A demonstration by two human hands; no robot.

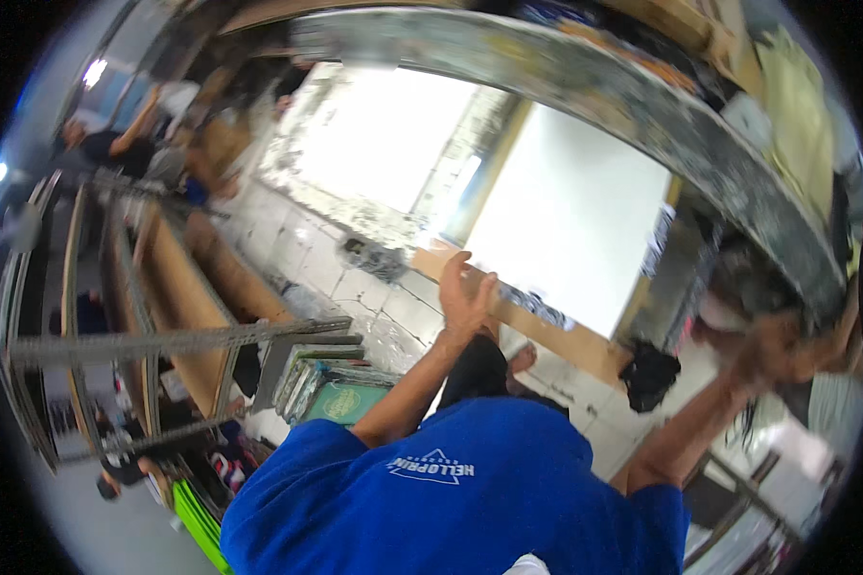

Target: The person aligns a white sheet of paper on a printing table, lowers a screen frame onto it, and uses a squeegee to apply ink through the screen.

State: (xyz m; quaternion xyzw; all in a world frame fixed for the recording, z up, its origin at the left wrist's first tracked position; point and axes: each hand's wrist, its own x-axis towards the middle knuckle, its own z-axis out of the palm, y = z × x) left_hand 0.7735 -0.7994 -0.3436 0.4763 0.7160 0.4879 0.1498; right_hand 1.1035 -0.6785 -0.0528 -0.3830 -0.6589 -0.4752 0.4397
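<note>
My left hand (pixel 465 297) is at the near edge of a flat board with a brown border (pixel 556 337). Its fingers are spread and nothing shows in them. A large plain white sheet or panel (pixel 571 206) covers most of that board. Out to the right, my right hand (pixel 786 347) is smeared by motion. It is close to the right end of a long, stained grey beam (pixel 585 81), and I cannot tell whether it holds anything. A crumpled black cloth (pixel 650 374) hangs at the board's near right corner.
A second bright white panel (pixel 384 139) with a paint-stained surround lies to the left. A metal rack (pixel 163 340) with slanted wooden boards stands at the left, beside stacked frames (pixel 321 383). Another person (pixel 129 149) is at the far left. Pale yellow cloth (pixel 796 125) hangs at the far right.
</note>
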